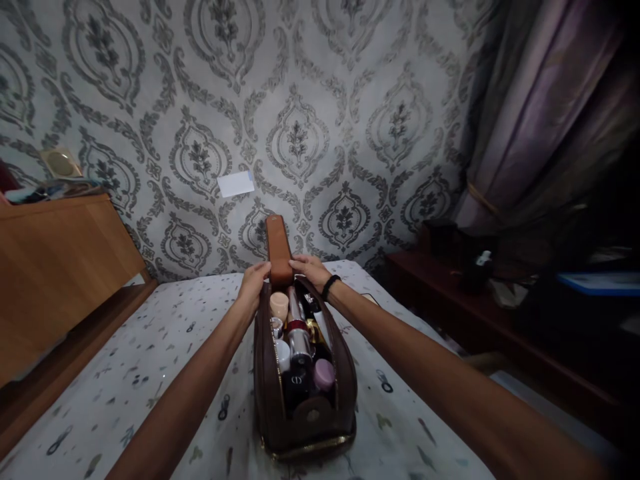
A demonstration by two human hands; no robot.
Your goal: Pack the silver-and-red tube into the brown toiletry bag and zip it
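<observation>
Both hands at the far end of the brown cosmetics bag (305, 400): left hand (254, 280) and right hand (313, 270) pinch its upright flap (279, 250), bag's length running back toward the person.

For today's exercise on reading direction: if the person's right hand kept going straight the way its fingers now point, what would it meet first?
The right hand points inward at the brown flap of the toiletry bag, which it already touches; beyond it is the left hand. Depth is hard to judge.
</observation>
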